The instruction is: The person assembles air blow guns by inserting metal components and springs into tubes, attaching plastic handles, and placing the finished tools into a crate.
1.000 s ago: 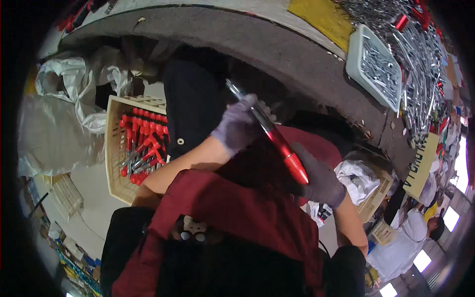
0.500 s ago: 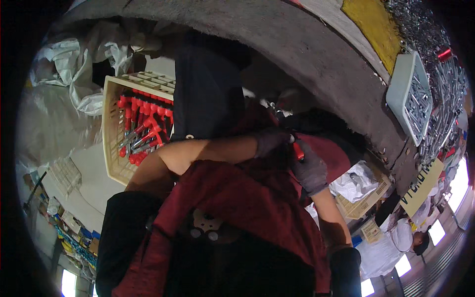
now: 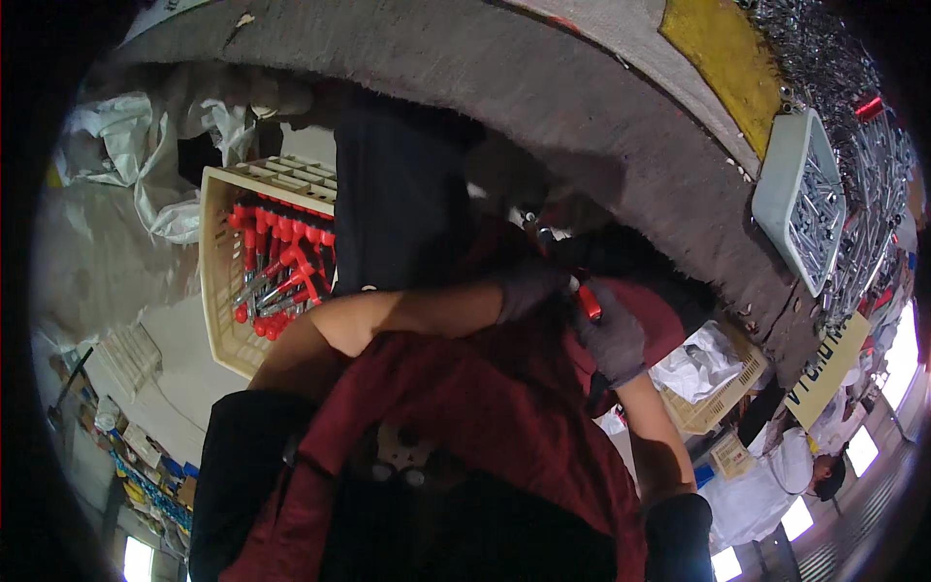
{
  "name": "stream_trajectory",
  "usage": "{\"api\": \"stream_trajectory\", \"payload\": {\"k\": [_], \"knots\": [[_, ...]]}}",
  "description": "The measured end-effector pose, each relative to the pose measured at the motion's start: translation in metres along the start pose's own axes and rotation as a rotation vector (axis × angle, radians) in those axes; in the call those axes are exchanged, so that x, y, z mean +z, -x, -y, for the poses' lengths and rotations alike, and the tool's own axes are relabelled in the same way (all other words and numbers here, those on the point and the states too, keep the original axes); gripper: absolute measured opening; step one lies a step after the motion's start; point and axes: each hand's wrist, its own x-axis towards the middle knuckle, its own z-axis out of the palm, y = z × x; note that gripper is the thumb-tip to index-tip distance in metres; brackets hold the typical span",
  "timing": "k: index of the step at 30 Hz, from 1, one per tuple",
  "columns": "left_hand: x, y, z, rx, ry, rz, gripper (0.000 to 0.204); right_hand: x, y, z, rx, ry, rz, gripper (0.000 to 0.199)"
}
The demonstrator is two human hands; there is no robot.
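My right hand (image 3: 611, 339), in a dark grey glove, is closed around a red-handled tool (image 3: 590, 303). A short pale metal part shows at the tool's upper end; the rest is hidden. My left hand (image 3: 529, 291), also gloved, reaches across from the left and meets the tool's upper end. Its fingers are lost in shadow. Both hands are over my lap, above the dark red apron (image 3: 465, 388). To the left stands a cream plastic crate (image 3: 221, 281) holding several red-handled tools (image 3: 286, 262) with metal shafts.
A grey-topped bench (image 3: 621, 126) curves across the far side. On it at right are a pale blue tray (image 3: 776, 194) of metal rods and a heap of metal parts (image 3: 878, 184). Another crate (image 3: 713, 403) with white plastic stands at right. A person in white (image 3: 766, 495) is beyond.
The view has shifted slightly, so the bench and crate appear a little lower. My hands keep nearly the same place, with the red-handled tool still in my right hand.
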Motion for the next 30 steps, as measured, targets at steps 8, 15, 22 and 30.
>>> {"api": "stream_trajectory", "payload": {"k": [8, 15, 22, 30], "knots": [[-0.001, -0.008, 0.008, -0.014, 0.092, 0.069, 0.019, 0.001, 0.003, -0.007, -0.066, -0.010, -0.029, 0.045], [-0.003, -0.012, 0.008, 0.006, 0.201, 0.185, 0.024, 0.002, 0.006, -0.012, -0.147, -0.051, -0.075, 0.047], [-0.003, -0.018, 0.010, -0.002, 0.141, 0.162, 0.022, 0.002, 0.006, -0.014, -0.105, -0.007, -0.057, 0.047], [-0.001, -0.014, 0.010, -0.119, 0.203, 0.120, 0.023, 0.005, 0.008, -0.016, -0.127, -0.107, -0.098, 0.049]]}}
